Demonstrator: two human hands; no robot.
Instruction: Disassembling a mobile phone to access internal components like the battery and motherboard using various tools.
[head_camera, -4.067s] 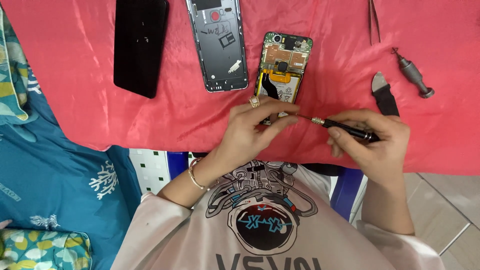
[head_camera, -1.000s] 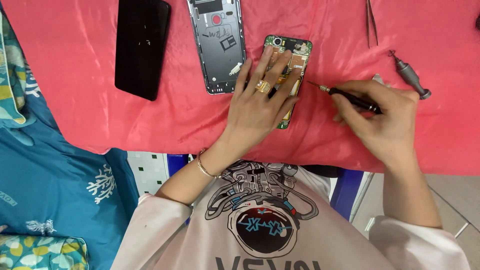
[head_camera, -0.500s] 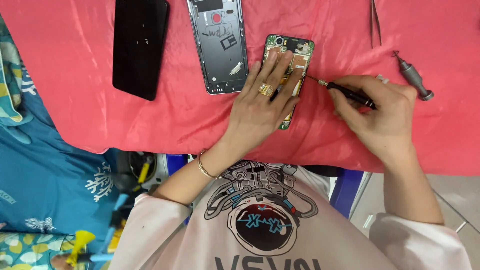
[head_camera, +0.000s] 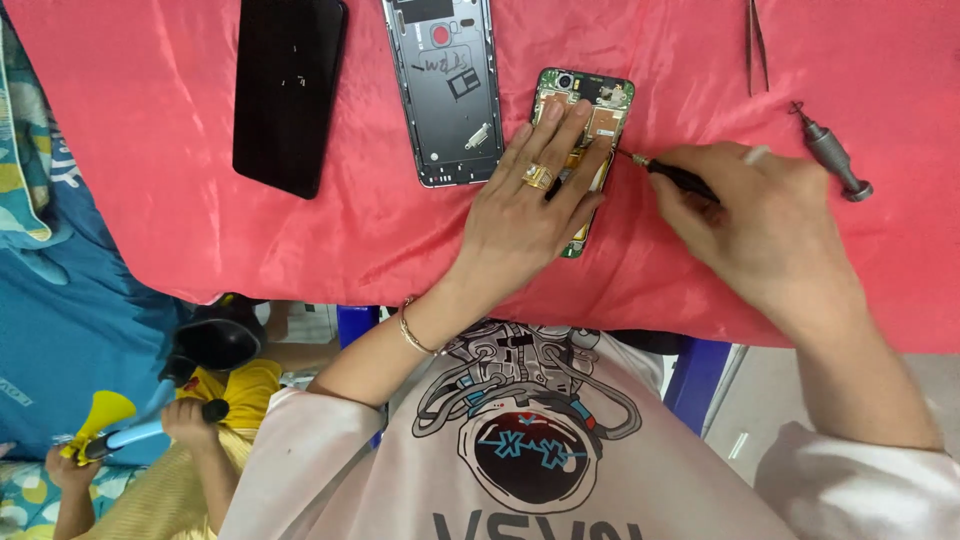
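Already we have the opened phone (head_camera: 601, 98) stripped of its grey back cover (head_camera: 446, 90), which lies at its 9 o'clock. Our left hand (head_camera: 525, 215) presses flat on it, fingers spread; our right hand (head_camera: 755, 225) grips the screwdriver (head_camera: 672, 174), tip at the phone's 3 o'clock edge. Screws remain, we judge. Since half a second ago, little has shifted.

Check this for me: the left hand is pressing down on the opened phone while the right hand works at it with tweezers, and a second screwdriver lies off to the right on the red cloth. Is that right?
Not quite. In the head view the right hand holds a black-handled screwdriver, not tweezers; the tweezers lie untouched on the red cloth. The rest holds: the left hand presses on the opened phone, and a second screwdriver lies to the right.
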